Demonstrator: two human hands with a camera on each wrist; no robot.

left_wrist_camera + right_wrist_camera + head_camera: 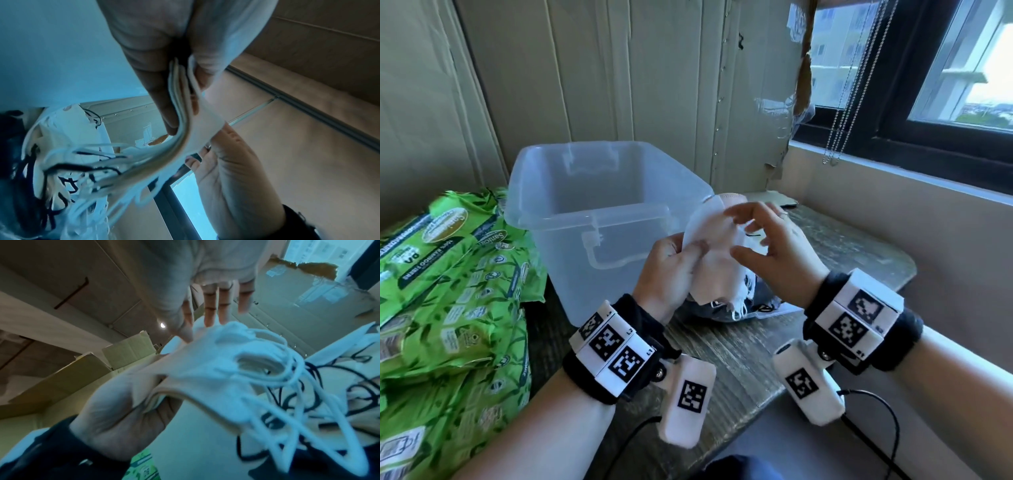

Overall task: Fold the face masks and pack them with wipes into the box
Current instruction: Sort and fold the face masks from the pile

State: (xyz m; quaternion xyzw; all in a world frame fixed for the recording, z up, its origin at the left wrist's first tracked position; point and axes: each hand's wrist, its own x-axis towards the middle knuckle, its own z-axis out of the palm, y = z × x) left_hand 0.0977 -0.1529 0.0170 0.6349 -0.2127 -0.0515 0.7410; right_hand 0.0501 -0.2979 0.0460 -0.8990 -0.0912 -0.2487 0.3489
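My left hand (693, 248) pinches a small stack of white face masks (714, 250) between thumb and fingers, held up just right of the clear plastic box (599, 192). In the left wrist view the fingers (162, 97) clamp the layered mask edges (185, 116). My right hand (750, 233) hovers at the stack's far side with fingers spread. Seen from the right wrist, its straight fingers (209, 311) touch the top of the masks (195, 369). White ear loops (287, 402) dangle from the stack. The box holds nothing.
Several green wipes packs (448, 274) are piled left of the box. More masks with white and black loops (743, 305) lie on the wooden table (739, 359) under my hands. A wall and window sill (893, 171) run along the right.
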